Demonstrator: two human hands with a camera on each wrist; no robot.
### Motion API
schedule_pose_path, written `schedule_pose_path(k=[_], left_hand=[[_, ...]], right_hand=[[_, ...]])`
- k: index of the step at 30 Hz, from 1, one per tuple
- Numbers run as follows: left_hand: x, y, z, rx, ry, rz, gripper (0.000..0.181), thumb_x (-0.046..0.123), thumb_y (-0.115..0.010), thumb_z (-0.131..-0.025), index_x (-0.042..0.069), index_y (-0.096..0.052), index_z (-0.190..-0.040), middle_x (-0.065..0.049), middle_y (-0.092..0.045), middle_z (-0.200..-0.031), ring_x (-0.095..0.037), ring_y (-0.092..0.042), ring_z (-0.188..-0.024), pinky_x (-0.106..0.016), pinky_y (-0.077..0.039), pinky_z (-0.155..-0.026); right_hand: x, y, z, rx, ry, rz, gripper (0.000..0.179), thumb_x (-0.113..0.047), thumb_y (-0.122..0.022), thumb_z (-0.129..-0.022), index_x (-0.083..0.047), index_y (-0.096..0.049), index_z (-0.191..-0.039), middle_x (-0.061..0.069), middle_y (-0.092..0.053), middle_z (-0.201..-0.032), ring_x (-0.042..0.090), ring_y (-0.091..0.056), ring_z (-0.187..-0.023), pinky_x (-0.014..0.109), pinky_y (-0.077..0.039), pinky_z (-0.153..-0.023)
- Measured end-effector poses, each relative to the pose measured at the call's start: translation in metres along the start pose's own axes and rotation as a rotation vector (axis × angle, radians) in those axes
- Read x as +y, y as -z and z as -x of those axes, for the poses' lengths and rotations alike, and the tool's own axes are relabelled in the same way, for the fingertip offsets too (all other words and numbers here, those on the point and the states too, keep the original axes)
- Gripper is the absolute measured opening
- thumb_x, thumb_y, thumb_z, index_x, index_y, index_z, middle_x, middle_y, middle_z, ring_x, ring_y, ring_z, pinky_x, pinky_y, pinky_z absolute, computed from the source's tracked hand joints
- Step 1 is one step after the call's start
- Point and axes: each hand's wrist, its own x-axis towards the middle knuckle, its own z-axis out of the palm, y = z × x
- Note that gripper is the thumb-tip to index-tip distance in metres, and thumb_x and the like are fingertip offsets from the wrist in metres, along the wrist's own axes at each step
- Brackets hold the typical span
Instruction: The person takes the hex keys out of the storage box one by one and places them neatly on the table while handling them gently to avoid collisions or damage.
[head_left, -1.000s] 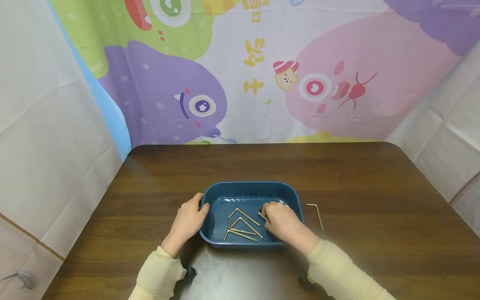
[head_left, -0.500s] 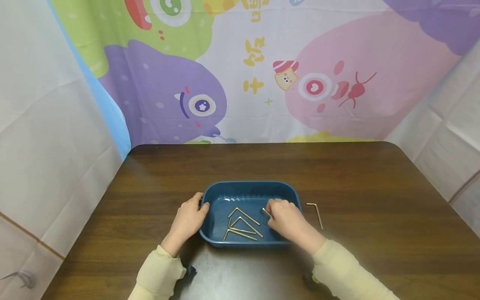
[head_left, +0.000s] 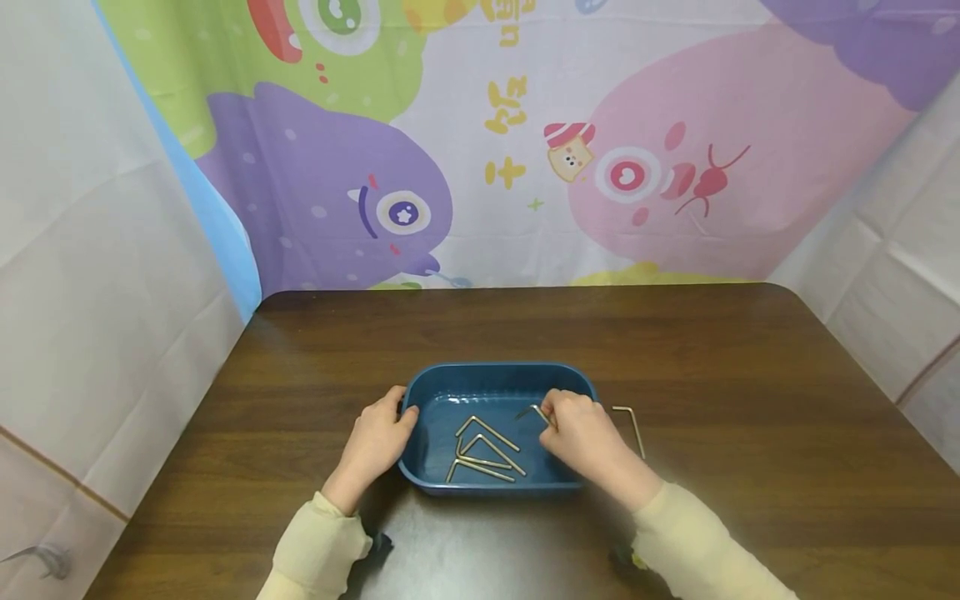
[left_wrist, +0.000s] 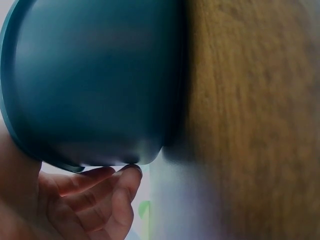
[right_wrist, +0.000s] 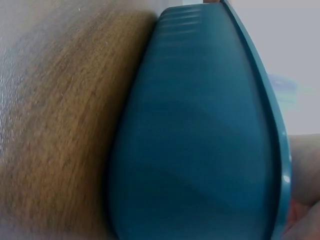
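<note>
A blue rectangular tray (head_left: 495,487) stands on the table, holding several brass-coloured L-shaped hex keys (head_left: 497,434) in its left and middle part. My left hand (head_left: 375,440) grips the tray's left end, thumb over the rim and fingers against the outer wall. In the left wrist view those fingers (left_wrist: 92,202) curl beside the tray wall (left_wrist: 100,85). Over the tray's right part, my right hand (head_left: 588,433) pinches one hex key (head_left: 541,413), its bent end pointing left. The right wrist view has mostly the tray's outside (right_wrist: 195,125), with part of the hand (right_wrist: 306,180) behind the rim.
Another hex key (head_left: 637,432) lies on the wooden table (head_left: 720,375) just right of the tray, partly behind my right hand. A cartoon-printed curtain (head_left: 510,233) hangs at the table's far edge, with pale sheets on both sides.
My right hand has risen slightly and moved right with the hex key, whose bent end now shows more. The left hand, the tray and the other keys stay as they were.
</note>
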Motion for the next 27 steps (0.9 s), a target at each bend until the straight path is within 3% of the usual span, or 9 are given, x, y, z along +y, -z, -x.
schedule_pose_path(k=[16, 27], left_hand=[[0.000, -0.001, 0.000, 0.007, -0.001, -0.005, 0.036, 0.024, -0.049, -0.090, 0.005, -0.053, -0.120, -0.016, -0.060, -0.116, -0.032, -0.059, -0.102, -0.047, -0.046, -0.083], [0.000, -0.001, -0.001, 0.023, -0.021, -0.013, 0.034, 0.022, -0.050, -0.090, 0.005, -0.055, -0.118, -0.016, -0.062, -0.113, -0.032, -0.060, -0.100, -0.047, -0.046, -0.082]], right_hand=[[0.006, 0.017, 0.005, 0.110, -0.030, -0.043, 0.008, -0.008, -0.060, -0.071, -0.011, -0.053, -0.072, -0.004, -0.044, -0.061, 0.011, -0.042, -0.052, 0.025, -0.035, -0.048], [0.015, 0.027, 0.007, 0.135, -0.059, -0.066, 0.005, -0.011, -0.058, -0.074, -0.012, -0.053, -0.072, -0.004, -0.047, -0.060, 0.011, -0.043, -0.053, 0.027, -0.035, -0.051]])
